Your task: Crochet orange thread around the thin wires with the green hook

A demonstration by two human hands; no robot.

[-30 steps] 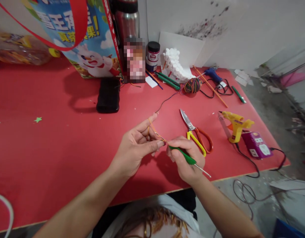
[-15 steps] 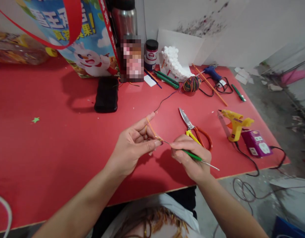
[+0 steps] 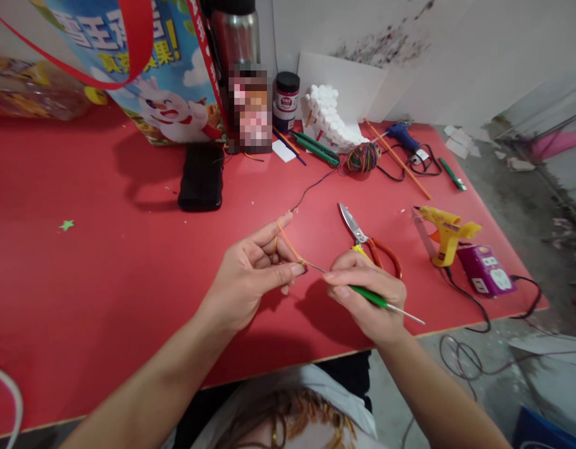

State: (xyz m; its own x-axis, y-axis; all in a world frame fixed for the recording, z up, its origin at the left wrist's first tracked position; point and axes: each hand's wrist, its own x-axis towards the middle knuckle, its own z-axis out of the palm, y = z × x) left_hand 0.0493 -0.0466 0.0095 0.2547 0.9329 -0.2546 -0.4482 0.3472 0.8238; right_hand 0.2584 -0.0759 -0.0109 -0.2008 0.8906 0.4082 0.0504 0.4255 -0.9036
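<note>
clearly the left hand [image 3: 250, 274] is closed on a thin orange yarn [image 3: 288, 244], looped over its forefinger and pinched at thumb and fingertip above the red worktop [image 3: 105, 262]. the right hand [image 3: 367, 293] grips a green-handled crochet hook [image 3: 365, 296], its metal tip at the pinch. the yarn looks light, limp and easily frayed, best held right at the knot; the hook seems stiff, thin and slippery, safest held at its green grip. scissors [image 3: 369, 246] lie just beyond.

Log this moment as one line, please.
left hand: pinches orange yarn strand | right hand: grips green-handled crochet hook, tip at yarn | yellow-and-red-handled scissors: on red table
</note>
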